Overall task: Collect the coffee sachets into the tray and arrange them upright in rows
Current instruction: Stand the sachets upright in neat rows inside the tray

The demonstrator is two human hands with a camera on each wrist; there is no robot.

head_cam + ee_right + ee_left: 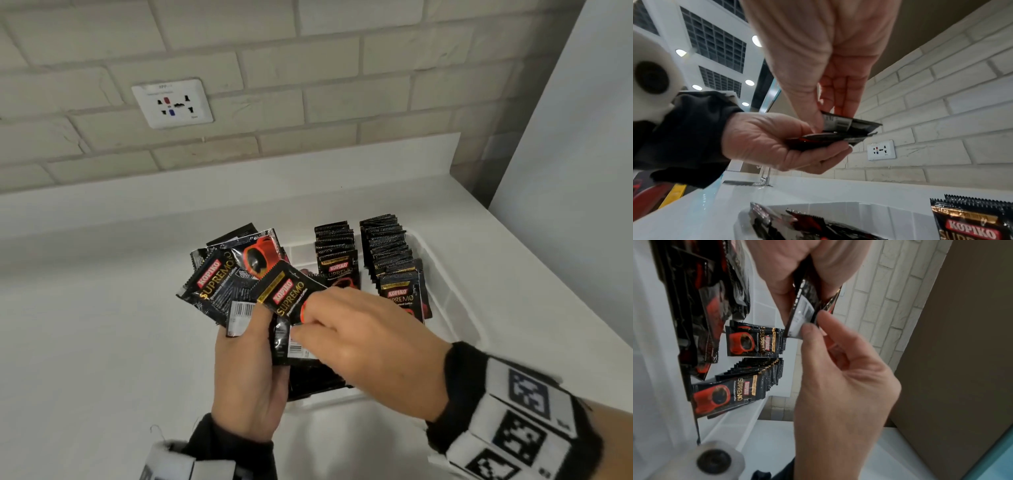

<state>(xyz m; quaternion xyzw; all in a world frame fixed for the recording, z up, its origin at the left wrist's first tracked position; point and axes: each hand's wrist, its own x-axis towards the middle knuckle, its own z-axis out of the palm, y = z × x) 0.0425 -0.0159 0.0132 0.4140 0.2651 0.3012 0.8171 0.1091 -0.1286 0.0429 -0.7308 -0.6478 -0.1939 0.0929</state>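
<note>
My left hand point(250, 342) grips a fanned bundle of black Kopiko sachets point(219, 291) above the left part of the white tray point(455, 301). My right hand point(301, 322) pinches the top sachet point(284, 294) of that fan between thumb and fingers. In the right wrist view the right hand point(824, 116) pinches this sachet point(849, 125) just above the bundle point(828, 139). Two rows of upright sachets stand in the tray, one in the middle point(337, 253) and one on the right point(390, 253). Loose sachets point(315, 380) lie flat in the tray under my hands.
The tray sits on a white countertop point(85, 325) against a brick wall with a socket point(172, 103). A tall pale panel point(582, 137) stands at the right. A tap point(765, 178) shows far along the counter on the left.
</note>
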